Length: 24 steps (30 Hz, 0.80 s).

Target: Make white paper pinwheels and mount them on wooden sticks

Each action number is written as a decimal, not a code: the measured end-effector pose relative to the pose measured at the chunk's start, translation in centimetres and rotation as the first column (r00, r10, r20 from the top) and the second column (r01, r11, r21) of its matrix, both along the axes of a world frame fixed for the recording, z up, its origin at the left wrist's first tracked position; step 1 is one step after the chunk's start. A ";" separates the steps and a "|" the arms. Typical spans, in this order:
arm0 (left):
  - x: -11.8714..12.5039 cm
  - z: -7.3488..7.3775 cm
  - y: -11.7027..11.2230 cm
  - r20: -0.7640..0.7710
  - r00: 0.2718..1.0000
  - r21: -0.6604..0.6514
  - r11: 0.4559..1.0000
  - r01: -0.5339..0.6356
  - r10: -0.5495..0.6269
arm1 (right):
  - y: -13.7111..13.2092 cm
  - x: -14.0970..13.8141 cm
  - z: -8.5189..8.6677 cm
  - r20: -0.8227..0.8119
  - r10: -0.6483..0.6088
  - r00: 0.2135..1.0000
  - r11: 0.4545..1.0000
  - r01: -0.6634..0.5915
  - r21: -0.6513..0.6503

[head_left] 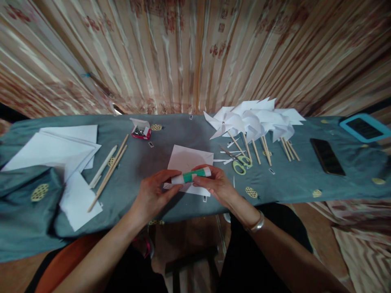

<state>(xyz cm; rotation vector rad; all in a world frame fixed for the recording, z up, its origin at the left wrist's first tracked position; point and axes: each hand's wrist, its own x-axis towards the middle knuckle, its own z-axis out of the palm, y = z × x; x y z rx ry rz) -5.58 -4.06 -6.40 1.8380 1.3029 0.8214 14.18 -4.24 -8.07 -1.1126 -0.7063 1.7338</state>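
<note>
Your two forearms reach in from the lower corners and meet over the middle of the cloth-covered table [180, 126]. Your left hand [152, 191] is turned inward, thumb and fingers pinching the left end of one white-and-green glue stick [187, 177]. Your right hand [220, 187] grips the other end, its thumb across the front and its fingers behind; one silver bracelet [258, 224] circles that wrist. The glue stick lies sideways between both hands, its right end slightly higher, above the near part of one square of white paper [187, 156].

To your left are several overlapping white sheets [67, 142], too layered to count, and two slim wooden sticks [111, 175] side by side. Beyond your left hand sits one small open box [141, 131] with metal pieces inside.

To the right, a cluster of white paper pinwheels [253, 118] overlaps too much for a sure count, their wooden handles pointing toward you. Near them lies one pair of green-handled scissors [240, 168]; farther right, one dark phone [328, 156] and one blue-framed tablet [345, 122].
</note>
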 end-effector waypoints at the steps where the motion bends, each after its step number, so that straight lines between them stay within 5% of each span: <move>1: -0.1 0.0 -0.1 -0.006 1.000 -0.001 1.000 0.002 -0.002 | -0.2 -0.2 -0.2 0.013 0.019 1.000 1.000 -0.019 0.009; 7: -0.5 -0.2 -1.1 0.022 1.000 -0.093 0.996 0.007 -0.005 | -0.9 -0.8 -0.5 0.126 0.134 0.983 0.983 -0.148 0.110; 10: -1.7 -0.3 -0.6 0.080 0.988 -0.204 0.973 -0.112 0.131 | -0.5 0.2 -0.3 0.261 0.119 0.958 0.952 -0.185 0.244; 12: -3.1 -0.6 0.3 0.096 0.953 -0.215 0.941 -0.262 0.287 | -0.2 1.5 -0.2 0.443 0.004 0.897 0.922 -0.175 0.346; 15: -5.5 -1.3 2.0 -0.032 0.926 -0.045 0.925 -0.377 0.376 | -0.1 3.5 -0.3 0.737 -0.172 0.654 0.833 -0.303 0.463; 17: -6.8 -1.8 2.8 -0.157 0.927 0.103 0.939 -0.328 0.341 | -0.4 4.4 -0.6 0.812 -0.237 0.532 0.727 -0.457 0.512; 20: -7.8 -2.1 3.1 -0.270 0.922 0.214 0.951 -0.223 0.277 | -0.9 4.7 -1.0 0.859 -0.270 0.434 0.619 -0.606 0.500; 24: -6.6 -1.2 1.7 -0.350 0.882 0.391 0.905 -0.167 0.314 | -1.3 4.5 -1.3 0.885 -0.280 0.372 0.587 -0.663 0.465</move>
